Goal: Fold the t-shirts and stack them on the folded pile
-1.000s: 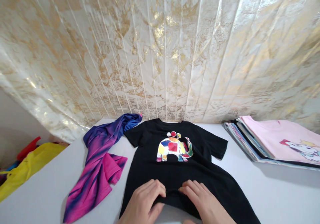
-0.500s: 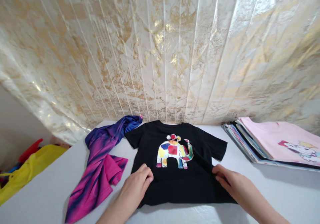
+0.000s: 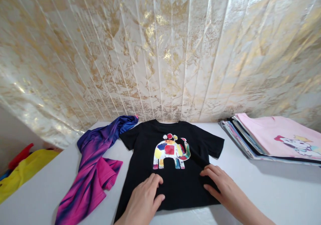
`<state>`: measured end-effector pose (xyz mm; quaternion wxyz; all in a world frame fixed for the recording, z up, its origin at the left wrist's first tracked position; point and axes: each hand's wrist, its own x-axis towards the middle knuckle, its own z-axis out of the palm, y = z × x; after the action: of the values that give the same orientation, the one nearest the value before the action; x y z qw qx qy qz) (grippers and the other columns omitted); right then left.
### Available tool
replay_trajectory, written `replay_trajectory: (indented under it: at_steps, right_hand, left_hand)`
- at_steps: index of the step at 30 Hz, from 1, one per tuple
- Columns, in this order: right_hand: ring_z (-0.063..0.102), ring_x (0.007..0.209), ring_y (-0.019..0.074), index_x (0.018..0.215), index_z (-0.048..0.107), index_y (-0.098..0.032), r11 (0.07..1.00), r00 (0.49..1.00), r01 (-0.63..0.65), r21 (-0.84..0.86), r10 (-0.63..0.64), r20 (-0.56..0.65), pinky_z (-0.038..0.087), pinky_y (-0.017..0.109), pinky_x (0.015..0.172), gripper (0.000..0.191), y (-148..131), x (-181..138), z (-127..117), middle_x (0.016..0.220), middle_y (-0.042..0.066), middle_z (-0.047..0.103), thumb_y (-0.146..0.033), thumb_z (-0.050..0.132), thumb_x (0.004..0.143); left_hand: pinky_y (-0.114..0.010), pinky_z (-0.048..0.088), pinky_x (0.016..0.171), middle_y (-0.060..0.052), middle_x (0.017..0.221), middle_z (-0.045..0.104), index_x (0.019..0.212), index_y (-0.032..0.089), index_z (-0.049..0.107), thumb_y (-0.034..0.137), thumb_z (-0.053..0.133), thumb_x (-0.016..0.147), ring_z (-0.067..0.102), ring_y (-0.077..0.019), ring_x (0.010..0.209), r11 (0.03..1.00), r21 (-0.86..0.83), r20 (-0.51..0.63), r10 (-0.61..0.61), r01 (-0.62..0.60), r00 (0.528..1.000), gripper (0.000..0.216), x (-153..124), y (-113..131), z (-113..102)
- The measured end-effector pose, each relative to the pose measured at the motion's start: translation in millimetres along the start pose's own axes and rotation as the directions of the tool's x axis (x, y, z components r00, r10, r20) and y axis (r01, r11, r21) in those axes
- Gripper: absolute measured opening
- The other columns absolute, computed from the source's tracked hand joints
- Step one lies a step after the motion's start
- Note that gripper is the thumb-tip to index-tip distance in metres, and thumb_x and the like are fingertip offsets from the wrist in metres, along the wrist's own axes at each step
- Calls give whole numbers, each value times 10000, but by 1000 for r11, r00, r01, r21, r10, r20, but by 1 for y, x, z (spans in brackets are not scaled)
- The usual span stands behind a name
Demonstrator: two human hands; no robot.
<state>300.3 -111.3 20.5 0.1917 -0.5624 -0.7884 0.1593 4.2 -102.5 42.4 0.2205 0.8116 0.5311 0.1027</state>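
Note:
A black T-shirt [image 3: 173, 190] lies spread front side up, its neckline away from me and a colourful patchwork elephant print [image 3: 170, 151] on the chest. My left hand [image 3: 146, 196] rests over the lower left part of the shirt, thumb and fingers apart. On the lower right side, my right hand [image 3: 220, 186] touches the cloth with its fingertips, thumb spread from the fingers. Both hands look open, with no cloth pinched between the fingers. Part of the hem is hidden behind my hands.
Left of the shirt lies a crumpled pink and purple garment [image 3: 92, 171]. A stack of folded clothes [image 3: 250, 141] stands at the right, topped by a pink shirt [image 3: 281, 131]. Yellow cloth [image 3: 27, 171] shows beyond the left edge of the white table [image 3: 263, 195]. A gold-patterned curtain [image 3: 160, 51] hangs behind.
Both hands have gone from closed on the shirt's sides to open, and they are nearer each other. The shirt's lower left side now lies further out. The view has shifted slightly.

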Motion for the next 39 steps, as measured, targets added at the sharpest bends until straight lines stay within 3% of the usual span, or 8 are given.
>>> replay_trajectory:
  at_steps: [6,18,25,28,31,34,36,39]
  right_hand:
    - [578,885,198,806,510,-234,999,999,34,32,-35,27,485,343,775,118,4,1,0,926,37,590,-136,471,857]
    - [601,674,154,783,445,-249,986,995,-97,133,94,28,466,268,633,149,6,1,0,749,-21,620,-300,424,922]
    - [696,833,206,1073,603,-298,988,987,-143,59,139,76,512,307,727,208,8,-3,-4,948,9,727,-369,495,910]
    - [695,907,220,996,662,-303,993,992,-117,32,115,55,522,306,778,174,4,-3,-13,1002,7,732,-369,558,872]
    - [697,789,194,878,670,-294,998,998,-69,3,69,0,520,270,688,171,-10,5,-39,869,-8,732,-363,516,901]
    - [685,762,177,892,660,-286,998,988,65,-22,-67,-137,507,250,662,247,-34,19,-83,848,-4,721,-441,474,939]
    - [674,725,170,907,652,-275,985,942,150,-88,-169,-291,496,244,638,263,-51,30,-116,836,4,715,-473,482,934]
    - [615,585,158,883,635,-246,973,810,105,-205,-203,-550,451,261,563,361,-70,50,-156,714,11,672,-533,423,941]
  left_hand:
    - [-223,415,722,46,924,617,882,247,494,57,536,778,620,-140,840,997,-78,5,-6,7,1000,221,-8,0,3]
    - [-216,428,708,45,888,644,852,244,497,66,514,800,637,-142,839,998,-66,-55,-17,14,998,186,-15,-7,11]
    - [-255,442,719,5,903,700,1148,284,565,129,496,877,663,-181,846,998,50,-111,-29,35,993,320,-20,-12,10]
    - [-269,427,686,2,841,691,997,274,633,156,515,887,648,-197,782,990,139,-118,3,13,993,200,-20,-12,4]
    - [-268,408,648,1,794,662,893,258,627,173,505,903,630,-195,737,982,186,-192,51,-15,980,150,-13,-12,-17]
    - [-272,417,659,-9,790,643,852,233,595,203,469,926,629,-199,749,978,204,-347,114,-44,931,149,-1,-3,-59]
    - [-265,426,660,-5,786,639,859,228,565,260,427,956,632,-189,736,980,183,-489,157,-76,858,172,7,9,-92]
    - [-245,424,650,4,815,663,968,234,547,361,370,996,647,-169,715,983,163,-695,172,-80,698,220,17,27,-136]
